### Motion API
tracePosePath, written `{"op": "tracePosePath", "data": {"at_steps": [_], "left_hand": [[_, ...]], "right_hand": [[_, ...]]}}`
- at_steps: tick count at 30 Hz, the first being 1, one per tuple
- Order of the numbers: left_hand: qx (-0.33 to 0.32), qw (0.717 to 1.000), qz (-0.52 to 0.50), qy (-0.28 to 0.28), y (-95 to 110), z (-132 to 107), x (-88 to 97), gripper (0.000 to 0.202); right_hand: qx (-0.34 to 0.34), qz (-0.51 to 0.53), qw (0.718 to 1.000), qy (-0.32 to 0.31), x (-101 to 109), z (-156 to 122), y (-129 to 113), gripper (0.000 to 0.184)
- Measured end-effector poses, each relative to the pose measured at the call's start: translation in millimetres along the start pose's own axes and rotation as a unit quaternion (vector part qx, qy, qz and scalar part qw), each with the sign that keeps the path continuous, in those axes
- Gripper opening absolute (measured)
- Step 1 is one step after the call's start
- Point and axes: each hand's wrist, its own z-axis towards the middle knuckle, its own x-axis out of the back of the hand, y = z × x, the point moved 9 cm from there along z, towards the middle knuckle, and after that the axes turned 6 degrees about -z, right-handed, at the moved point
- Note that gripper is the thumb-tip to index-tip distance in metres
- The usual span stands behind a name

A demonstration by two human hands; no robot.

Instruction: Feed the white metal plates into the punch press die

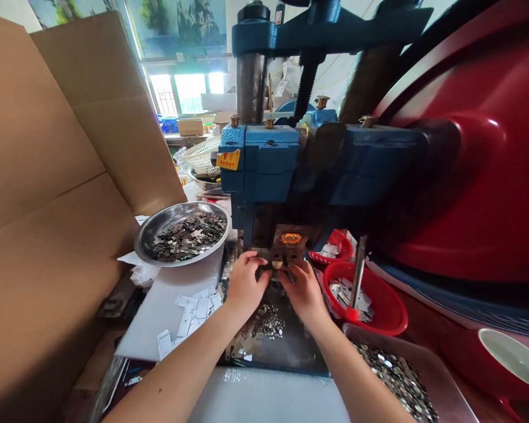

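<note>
Flanking blue press (pixel 264 164) die: bare hands (pixel 275 285), steel bowl (pixel 158 223).

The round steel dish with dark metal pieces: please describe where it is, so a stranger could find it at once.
Start at the big blue press in the middle. Left of its base, before the cardboard sheet, lies the steel dish. Unlike the red bowls on the right, it is silver, shallow and holds dark flat scraps.
</note>
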Motion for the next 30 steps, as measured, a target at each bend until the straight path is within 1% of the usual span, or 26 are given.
{"op": "tracePosePath", "data": {"at_steps": [3,5,11,17,24,30], "left_hand": [[0.060,0.996,-0.042,-0.046,-10.1,2.7,-11.8,0.024],[0.072,0.994,-0.054,-0.069,-11.0,4.2,-16.1,0.024],[0.058,0.990,-0.062,-0.115,-7.0,8.3,-21.6,0.026],[0.038,0.986,-0.059,-0.153,-5.2,10.5,-32.3,0.026],[0.012,0.978,-0.056,-0.200,-0.6,14.9,-35.4,0.027],[0.012,0.979,-0.055,-0.198,4.2,15.2,-34.2,0.028]], "right_hand": [[-0.007,0.018,1.000,-0.015,-6.2,3.9,8.8,0.021],[-0.009,0.025,0.999,-0.028,-10.6,5.5,11.6,0.022],[-0.009,0.029,0.999,-0.044,-16.9,9.5,9.3,0.020],[-0.013,0.027,0.999,-0.044,-15.4,9.8,4.1,0.019],[-0.013,0.019,0.999,-0.047,-14.2,9.4,-0.1,0.018],[-0.018,0.014,0.999,-0.046,-13.7,9.5,0.4,0.019]]}}
